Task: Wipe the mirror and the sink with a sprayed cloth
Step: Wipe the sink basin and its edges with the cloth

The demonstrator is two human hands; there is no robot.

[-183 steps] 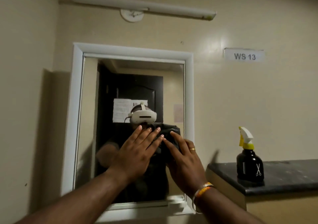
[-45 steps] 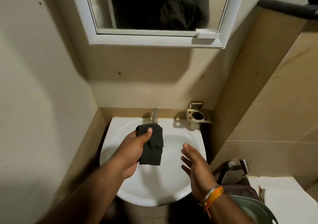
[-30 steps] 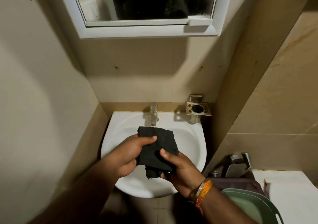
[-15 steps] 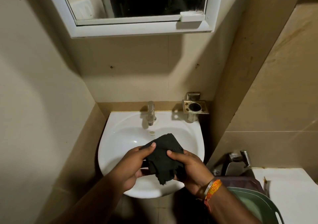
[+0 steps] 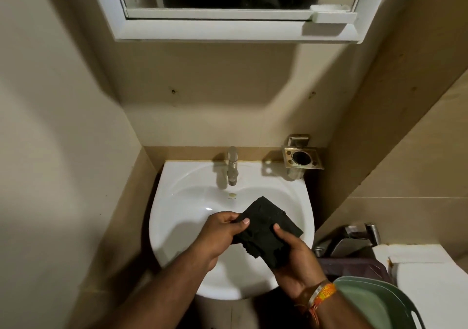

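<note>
Our left hand [image 5: 219, 236] pinches one side of the black cloth [image 5: 268, 230] and our right hand [image 5: 295, 260] grips the other, thumb on top. We hold it above the white sink [image 5: 177, 192], below the tap [image 5: 232, 164]; the mirror [image 5: 235, 17] hangs above.
</note>
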